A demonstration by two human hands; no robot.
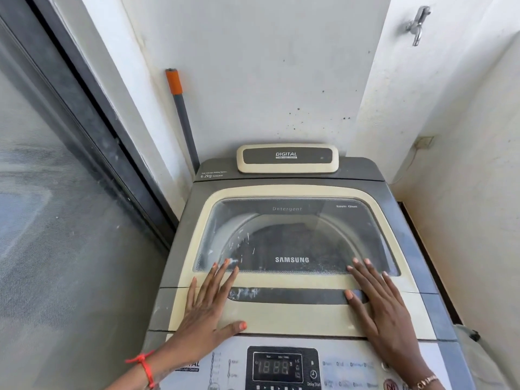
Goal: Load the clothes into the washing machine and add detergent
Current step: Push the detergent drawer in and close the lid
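Note:
A grey and cream top-loading washing machine [394,209] fills the lower middle of the view. Its glass lid [295,235] is down, and the drum shows dimly through it. My left hand [209,308] lies flat on the lid's cream front at the left, fingers spread. My right hand [382,308] lies flat on the right side, its thumb at the dark handle recess [284,294]. Neither hand holds anything. The control panel display [277,367] sits between my wrists. No clothes or detergent are in view.
A grey pole with an orange tip [180,114] leans in the corner behind the machine. A dark-framed sliding glass door [70,192] runs along the left. A metal tap [417,25] is on the white wall at upper right.

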